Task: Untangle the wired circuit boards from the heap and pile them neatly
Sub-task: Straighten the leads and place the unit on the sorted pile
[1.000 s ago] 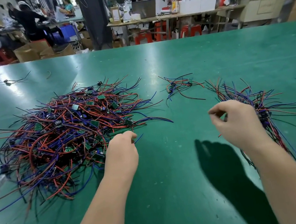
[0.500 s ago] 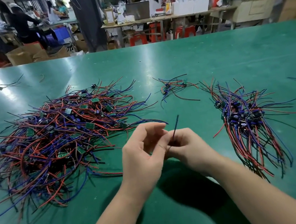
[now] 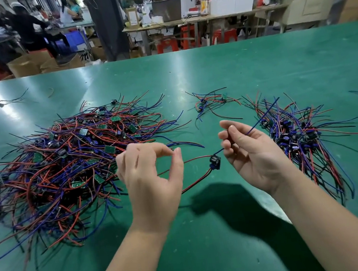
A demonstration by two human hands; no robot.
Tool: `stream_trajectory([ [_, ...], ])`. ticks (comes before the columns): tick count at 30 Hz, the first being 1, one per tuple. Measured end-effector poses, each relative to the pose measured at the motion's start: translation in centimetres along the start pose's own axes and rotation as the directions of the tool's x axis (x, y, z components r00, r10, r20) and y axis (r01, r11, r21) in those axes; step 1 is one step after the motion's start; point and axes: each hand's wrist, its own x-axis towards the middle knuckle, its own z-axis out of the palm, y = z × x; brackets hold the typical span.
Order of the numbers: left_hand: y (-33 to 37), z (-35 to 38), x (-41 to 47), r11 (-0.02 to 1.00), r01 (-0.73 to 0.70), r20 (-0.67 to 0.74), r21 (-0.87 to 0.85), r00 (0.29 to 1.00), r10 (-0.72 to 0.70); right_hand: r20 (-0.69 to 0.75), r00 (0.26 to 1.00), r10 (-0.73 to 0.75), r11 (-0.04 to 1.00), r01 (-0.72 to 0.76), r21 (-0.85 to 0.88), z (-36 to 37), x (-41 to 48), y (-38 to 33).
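**One board held up between the hands**

Low in the middle of the frame, the right hand [image 3: 253,154] pinches a blue wire [image 3: 263,115] between thumb and forefinger. A small circuit board [image 3: 215,161] hangs from the wire between both hands, over the green table [image 3: 215,257]. The left hand [image 3: 154,176] is curled, thumb and forefinger tips nearly meeting. The board's red wires run behind it, and whether it grips them I cannot tell. The tangled heap [image 3: 68,165] fills the left, the sorted pile [image 3: 301,138] the right. Further up, centre, lies a small loose bunch [image 3: 212,102].
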Motion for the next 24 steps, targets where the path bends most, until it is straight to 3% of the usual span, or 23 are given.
stream_trajectory([
  [2, 0.4, -0.8, 0.0, 0.974, -0.215, -0.032, -0.073, 0.976, 0.213, -0.012, 1.0, 0.005, 1.0, -0.005, 0.021, 0.0, 0.1, -0.1],
  [4, 1.1, -1.3, -0.3, 0.926, -0.353, 0.046, -0.136, 0.931, 0.362, -0.034, 0.999, 0.002, 0.999, 0.0, 0.042, 0.0, 0.2, 0.0],
  [7, 1.5, -1.1, -0.6, 0.885, -0.462, 0.169, -0.06, 0.869, 0.465, -0.086, 0.996, -0.035, 0.997, 0.042, 0.071, -0.1, 0.4, -0.2],
  [9, 1.3, -0.7, -0.7, 0.899, -0.436, 0.283, 0.042, 0.868, 0.408, -0.137, 0.988, -0.068, 0.992, 0.082, 0.099, -0.3, 0.7, -0.3],
  [11, 0.9, -0.3, -0.8, 0.928, -0.347, 0.417, 0.139, 0.87, 0.262, -0.2, 0.976, -0.088, 0.985, 0.115, 0.128, -0.6, 0.9, -0.5],
  [13, 0.6, -0.1, -0.8, 0.933, -0.254, 0.571, 0.256, 0.818, 0.066, -0.245, 0.965, -0.091, 0.98, 0.13, 0.149, -0.9, 1.1, -0.7],
  [15, 0.3, 0.2, -1.0, 0.912, -0.204, 0.627, 0.356, 0.775, -0.071, -0.261, 0.962, -0.086, 0.979, 0.131, 0.159, -1.0, 1.2, -0.7],
  [17, -0.4, 0.5, -1.2, 0.924, -0.18, 0.623, 0.337, 0.779, -0.076, -0.258, 0.963, -0.078, 0.981, 0.121, 0.154, -1.0, 1.2, -0.5],
  [20, -0.2, 0.8, -1.2, 0.975, -0.139, 0.637, 0.174, 0.771, -0.004, -0.207, 0.977, -0.057, 0.99, 0.082, 0.115, -0.8, 0.9, -0.1],
  [24, 1.0, 0.8, -1.2, 0.992, -0.102, 0.613, 0.076, 0.789, 0.034, -0.032, 0.999, -0.017, 0.984, 0.011, -0.177, -0.2, 0.4, 1.2],
])
